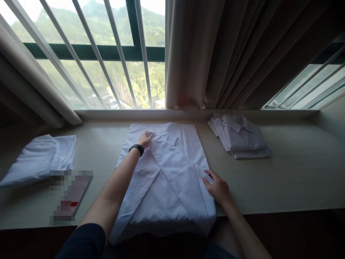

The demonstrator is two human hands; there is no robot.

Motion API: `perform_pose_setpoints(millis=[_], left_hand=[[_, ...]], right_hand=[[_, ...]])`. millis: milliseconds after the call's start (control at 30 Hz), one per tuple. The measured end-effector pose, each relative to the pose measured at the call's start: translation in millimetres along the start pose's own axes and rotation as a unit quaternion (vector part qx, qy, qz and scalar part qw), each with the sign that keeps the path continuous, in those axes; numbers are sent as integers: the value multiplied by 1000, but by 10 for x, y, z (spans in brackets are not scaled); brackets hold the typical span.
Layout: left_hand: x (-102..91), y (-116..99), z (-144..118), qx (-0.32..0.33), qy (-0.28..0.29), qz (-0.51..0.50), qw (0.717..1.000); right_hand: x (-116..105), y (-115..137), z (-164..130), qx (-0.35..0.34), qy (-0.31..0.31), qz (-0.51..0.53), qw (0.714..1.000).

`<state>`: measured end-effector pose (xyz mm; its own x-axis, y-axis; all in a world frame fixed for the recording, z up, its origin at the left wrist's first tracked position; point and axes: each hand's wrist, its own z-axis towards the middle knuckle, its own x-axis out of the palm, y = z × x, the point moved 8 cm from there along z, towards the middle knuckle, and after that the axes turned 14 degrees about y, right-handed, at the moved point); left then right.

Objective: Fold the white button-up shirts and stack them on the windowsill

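Left hand pinches the white garment; right hand, thumb and fingers parted, touches its edge.

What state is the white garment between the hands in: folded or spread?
Partly folded: the white garment lies mostly flat, diagonal layers crossing its middle, its near end past the table edge.
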<state>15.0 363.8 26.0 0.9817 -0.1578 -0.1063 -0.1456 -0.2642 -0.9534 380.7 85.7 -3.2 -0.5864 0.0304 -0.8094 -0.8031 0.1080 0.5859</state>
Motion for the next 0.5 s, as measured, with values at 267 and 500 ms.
perform_pose_setpoints(millis=[267, 500], left_hand=[[-114, 236, 79, -117, 88, 59, 987], [136, 111, 99, -28, 153, 19, 988]], right_hand=[[-4, -160, -166, 20, -82, 213, 974], [15, -129, -135, 11, -64, 179, 982]])
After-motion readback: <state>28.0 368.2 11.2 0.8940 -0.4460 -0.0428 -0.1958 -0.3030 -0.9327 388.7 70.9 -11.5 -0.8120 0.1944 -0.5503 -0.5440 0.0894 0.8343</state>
